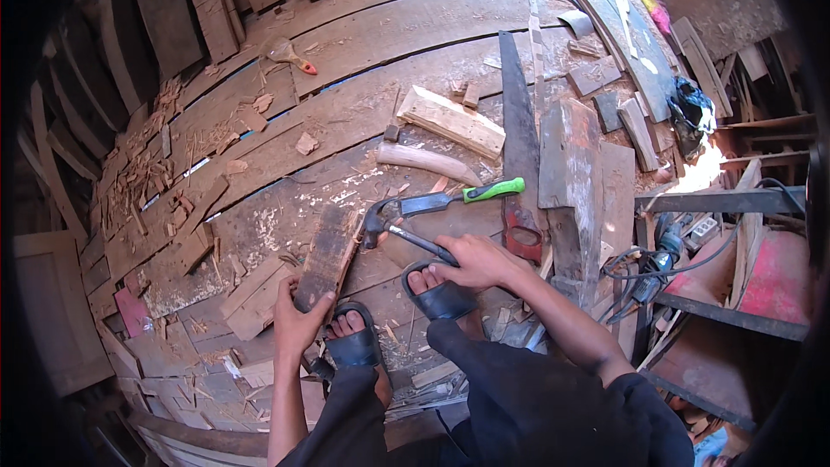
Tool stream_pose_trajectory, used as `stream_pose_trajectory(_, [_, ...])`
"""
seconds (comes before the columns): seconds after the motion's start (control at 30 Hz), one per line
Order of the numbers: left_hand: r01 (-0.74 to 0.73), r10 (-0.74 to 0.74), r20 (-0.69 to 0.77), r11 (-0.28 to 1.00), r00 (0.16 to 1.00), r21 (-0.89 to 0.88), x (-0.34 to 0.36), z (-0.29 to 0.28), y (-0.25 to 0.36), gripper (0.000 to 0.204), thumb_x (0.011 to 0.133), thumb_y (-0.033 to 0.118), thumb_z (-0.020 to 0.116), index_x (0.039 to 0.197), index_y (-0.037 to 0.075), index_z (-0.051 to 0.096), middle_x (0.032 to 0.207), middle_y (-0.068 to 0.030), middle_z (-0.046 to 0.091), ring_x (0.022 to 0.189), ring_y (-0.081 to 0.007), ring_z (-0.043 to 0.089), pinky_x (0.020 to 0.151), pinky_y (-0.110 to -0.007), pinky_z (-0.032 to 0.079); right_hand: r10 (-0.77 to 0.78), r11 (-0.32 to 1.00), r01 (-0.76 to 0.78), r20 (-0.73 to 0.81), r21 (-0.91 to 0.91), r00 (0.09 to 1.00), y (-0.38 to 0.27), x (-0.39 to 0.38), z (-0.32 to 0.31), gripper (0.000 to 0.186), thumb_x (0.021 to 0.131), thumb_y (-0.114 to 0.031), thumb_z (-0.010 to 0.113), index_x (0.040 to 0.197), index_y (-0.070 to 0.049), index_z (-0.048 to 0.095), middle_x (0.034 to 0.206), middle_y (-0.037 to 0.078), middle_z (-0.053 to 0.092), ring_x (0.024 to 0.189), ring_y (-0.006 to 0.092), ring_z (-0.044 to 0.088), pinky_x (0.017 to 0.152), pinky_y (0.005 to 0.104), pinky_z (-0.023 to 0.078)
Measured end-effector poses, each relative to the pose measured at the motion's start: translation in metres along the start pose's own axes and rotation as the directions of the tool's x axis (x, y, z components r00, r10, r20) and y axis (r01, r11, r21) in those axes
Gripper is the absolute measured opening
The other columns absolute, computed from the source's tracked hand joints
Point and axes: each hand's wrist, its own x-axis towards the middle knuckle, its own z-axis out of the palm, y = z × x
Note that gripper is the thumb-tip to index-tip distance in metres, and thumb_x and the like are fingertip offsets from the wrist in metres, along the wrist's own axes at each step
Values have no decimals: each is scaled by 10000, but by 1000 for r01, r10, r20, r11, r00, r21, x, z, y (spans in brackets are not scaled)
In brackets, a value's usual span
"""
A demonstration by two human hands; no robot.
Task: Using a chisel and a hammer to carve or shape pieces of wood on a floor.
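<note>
My left hand point(303, 311) grips the lower end of a short dark board point(325, 246), held tilted beside my left sandalled foot. My right hand point(460, 261) is closed around the handle of a claw hammer point(413, 239), whose head is by the board's upper end. Just above the hammer lies a chisel with a green handle point(491, 189). Beyond it rest a pale curved wooden piece point(424, 161) and a light wooden block point(450, 121). A handsaw with a red handle point(521, 233) lies to the right, next to a thick weathered timber point(568, 164).
Wood chips and offcuts point(255, 112) litter the plank floor point(346, 26), with a paintbrush point(285, 54) at the upper left. Boards point(130, 35) stand along the left. At the right are a blue-grey plank point(635, 52), a corded power tool point(653, 277) and shelving point(735, 320).
</note>
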Motion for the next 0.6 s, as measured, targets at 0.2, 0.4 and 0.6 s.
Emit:
stream_pose_trajectory(0.2, [-28,-13,166,970,986,243,-5,15,10,1151,727,374,904,1550,-20,202,1042,-335,711,949,-472,721,887,-488,570,18,984,0,97,-179,995,6,13,-18,390,925,-367,694,1128,-44,613,908,276,717,923,476,696,818,576,531])
stream_pose_trajectory(0.4, [112,-140,91,960,986,258,-18,18,6,1362,746,367,883,1608,-11,-101,1084,-370,697,998,-523,706,898,-504,576,109,981,-132,-160,-143,981,2,7,-23,380,922,-365,703,1150,-75,614,991,241,723,985,443,693,836,563,532])
stream_pose_trajectory(0.6, [-3,-11,51,962,999,272,-14,8,2,1267,719,391,888,1624,-4,93,1065,-337,691,955,-492,698,843,-523,576,215,953,-244,-167,-181,962,6,3,-17,420,892,-419,740,1123,-83,639,963,227,733,967,433,709,826,552,544])
